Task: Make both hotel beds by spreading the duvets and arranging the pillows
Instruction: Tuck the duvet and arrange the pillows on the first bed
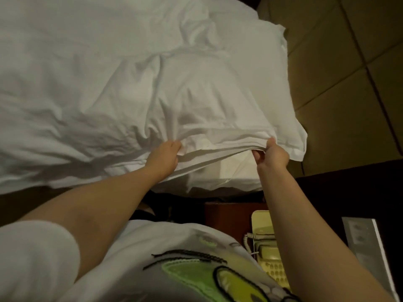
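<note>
A white pillow (pixel 229 90) lies at the near edge of the bed, against the headboard side on the right. A crumpled white duvet (pixel 76 83) covers the bed to its left. My left hand (pixel 164 156) grips the pillowcase's near edge at its left part. My right hand (pixel 272 153) pinches the same edge near the pillow's right corner, thumb on top. Both arms reach forward from the bottom of the view. The mattress side (pixel 231 171) shows below the lifted edge.
A padded tan headboard wall (pixel 340 62) runs along the right. A dark nightstand (pixel 235 216) below holds a cream telephone (pixel 268 251). A metal switch panel (pixel 366 245) sits at the far right. My white printed shirt (pixel 174 269) fills the bottom.
</note>
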Available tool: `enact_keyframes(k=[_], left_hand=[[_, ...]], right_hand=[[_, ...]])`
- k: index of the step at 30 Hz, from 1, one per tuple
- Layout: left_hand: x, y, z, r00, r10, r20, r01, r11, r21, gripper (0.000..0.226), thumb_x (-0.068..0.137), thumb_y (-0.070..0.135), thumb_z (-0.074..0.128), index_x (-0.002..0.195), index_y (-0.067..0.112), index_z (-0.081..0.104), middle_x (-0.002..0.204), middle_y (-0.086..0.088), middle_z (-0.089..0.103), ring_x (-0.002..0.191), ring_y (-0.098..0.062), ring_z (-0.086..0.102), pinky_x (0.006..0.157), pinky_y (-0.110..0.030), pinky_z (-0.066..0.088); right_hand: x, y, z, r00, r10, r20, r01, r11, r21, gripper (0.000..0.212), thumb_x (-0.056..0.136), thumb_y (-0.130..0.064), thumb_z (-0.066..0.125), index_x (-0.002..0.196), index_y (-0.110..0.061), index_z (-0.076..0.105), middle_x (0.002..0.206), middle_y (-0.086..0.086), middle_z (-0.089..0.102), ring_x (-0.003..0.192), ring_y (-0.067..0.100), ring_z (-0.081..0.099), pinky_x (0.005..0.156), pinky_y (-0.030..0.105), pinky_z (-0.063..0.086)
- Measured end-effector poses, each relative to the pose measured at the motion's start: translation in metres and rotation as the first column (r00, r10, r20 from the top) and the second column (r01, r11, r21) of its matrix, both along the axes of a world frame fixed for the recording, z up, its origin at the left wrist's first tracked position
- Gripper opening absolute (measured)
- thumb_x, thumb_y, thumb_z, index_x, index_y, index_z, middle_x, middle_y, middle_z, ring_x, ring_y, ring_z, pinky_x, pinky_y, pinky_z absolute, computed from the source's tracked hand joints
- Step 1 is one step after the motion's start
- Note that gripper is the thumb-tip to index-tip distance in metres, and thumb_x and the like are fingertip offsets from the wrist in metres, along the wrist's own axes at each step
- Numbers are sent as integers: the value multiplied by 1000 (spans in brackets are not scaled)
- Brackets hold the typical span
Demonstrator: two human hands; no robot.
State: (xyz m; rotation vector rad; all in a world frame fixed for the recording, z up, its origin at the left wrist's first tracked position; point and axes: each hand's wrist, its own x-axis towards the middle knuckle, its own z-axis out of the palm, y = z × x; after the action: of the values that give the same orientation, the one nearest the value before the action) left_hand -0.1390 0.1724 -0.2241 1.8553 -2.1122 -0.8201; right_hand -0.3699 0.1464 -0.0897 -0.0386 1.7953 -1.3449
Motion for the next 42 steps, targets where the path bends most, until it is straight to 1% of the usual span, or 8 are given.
enact_keyframes(k=[5,10,23,29,33,36,39,42], left_hand=[[-10,1,6,973,-42,228,53,998,-44,60,81,28,61,135,17,37,127,-10,39,112,-32,45,83,-40,40],[-25,-19,14,941,15,339,-7,1000,-26,42,88,16,54,128,12,41,129,-12,41,114,-31,45,88,-43,41],[-5,-17,13,913,-260,314,282,959,-27,21,98,24,42,102,11,58,101,-9,57,94,-27,55,69,-35,43],[-15,30,-4,899,-393,192,423,893,-155,18,75,14,76,70,7,60,69,-11,59,64,-32,61,47,-31,41],[-20,22,-2,909,-324,263,353,933,-67,21,94,27,54,96,8,62,95,-11,61,91,-31,58,62,-34,37],[-32,17,2,894,-250,371,288,956,-49,45,80,40,70,110,9,57,107,-12,58,92,-32,57,68,-37,44],[-43,19,1,884,-177,433,168,984,60,71,77,55,66,128,13,41,126,-8,45,109,-28,49,83,-39,41],[-47,1,9,888,-159,431,144,987,67,44,91,28,53,130,11,41,124,-12,49,109,-32,52,83,-41,44]], right_hand=[[2,2,6,998,53,-34,-52,998,21,18,95,-19,59,81,-9,54,80,6,60,72,18,64,78,34,58],[-4,3,5,989,118,-93,-114,992,49,12,96,-20,58,96,-8,56,83,5,61,73,17,64,78,33,58],[-24,-5,-9,991,101,-93,-89,988,126,21,96,-20,58,77,-12,53,82,5,57,72,17,61,77,33,58],[-32,-3,-21,985,157,-66,-147,980,137,34,102,-18,41,133,-5,45,79,0,45,65,12,50,68,27,55],[-32,-5,-19,985,139,-101,-121,978,172,24,101,-24,47,119,-9,52,78,1,47,66,12,51,61,24,52],[-29,-9,-13,992,77,-100,-58,983,177,17,97,-27,55,95,-11,49,77,3,50,67,12,53,74,26,55],[-31,-11,-12,991,107,-80,-94,984,150,17,98,-25,54,102,-9,52,77,2,50,66,12,54,83,30,56],[-34,-13,-10,990,112,-90,-99,985,139,15,98,-23,53,102,-9,53,77,2,51,67,12,55,85,31,56]])
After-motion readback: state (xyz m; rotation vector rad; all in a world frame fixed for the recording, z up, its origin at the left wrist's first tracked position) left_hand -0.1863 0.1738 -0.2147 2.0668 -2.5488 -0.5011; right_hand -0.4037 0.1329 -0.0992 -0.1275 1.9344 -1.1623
